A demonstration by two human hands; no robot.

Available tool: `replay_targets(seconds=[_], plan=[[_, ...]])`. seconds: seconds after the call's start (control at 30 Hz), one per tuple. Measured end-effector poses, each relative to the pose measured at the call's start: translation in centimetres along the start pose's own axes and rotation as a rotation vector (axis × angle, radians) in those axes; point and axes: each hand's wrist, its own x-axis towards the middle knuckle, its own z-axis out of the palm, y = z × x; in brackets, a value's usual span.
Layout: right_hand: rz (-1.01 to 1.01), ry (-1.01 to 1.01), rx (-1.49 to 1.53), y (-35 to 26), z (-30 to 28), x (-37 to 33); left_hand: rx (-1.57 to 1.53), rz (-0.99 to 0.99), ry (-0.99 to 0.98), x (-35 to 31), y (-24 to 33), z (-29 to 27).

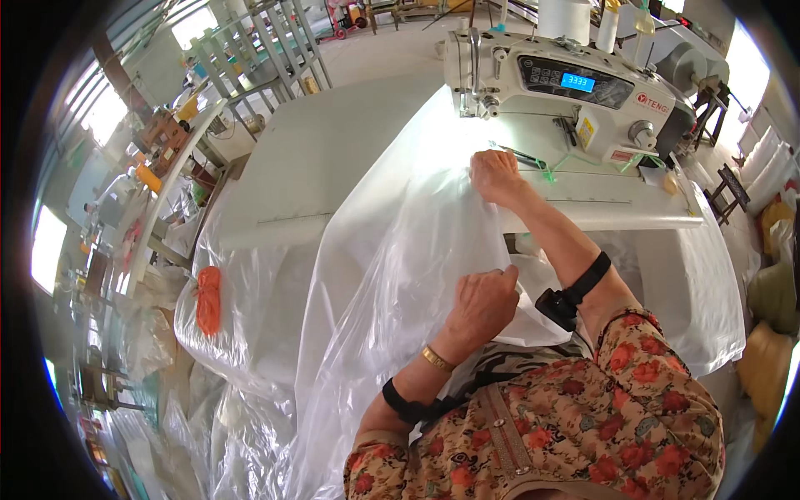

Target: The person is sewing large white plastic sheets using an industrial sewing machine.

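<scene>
A long sheet of thin, translucent white plastic film (392, 258) runs from beneath the needle area of an industrial sewing machine (575, 79), over the table edge and down towards the floor. My right hand (497, 177) is closed on the film's right side, a little in front of the needle. Nearer to me, my left hand (485, 304) is closed with its fingers curled on the same film, lower down near its right edge. Slim dark tweezers or snips (521, 156) lie on the machine bed beside my right hand, next to green cord (547, 173).
The pale worktable (292, 150) extends left of the machine. An orange bundle of twine (208, 302) rests on clear plastic at the left. Thread cones (564, 18) stand above the machine. A grey metal rack (258, 58) is behind the table, and a small dark stool (727, 193) at right.
</scene>
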Motion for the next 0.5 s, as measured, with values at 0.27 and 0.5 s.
replay_targets(seconds=[0.27, 0.5], plan=[[0.051, -0.154, -0.047, -1.3, -1.0, 0.4, 0.046, 0.016, -0.025, 0.5, -0.5, -0.1], [0.066, -0.081, -0.011, -1.5, -0.2, 1.9, 0.183, -0.066, 0.008, 1.4, -1.9, -0.4]])
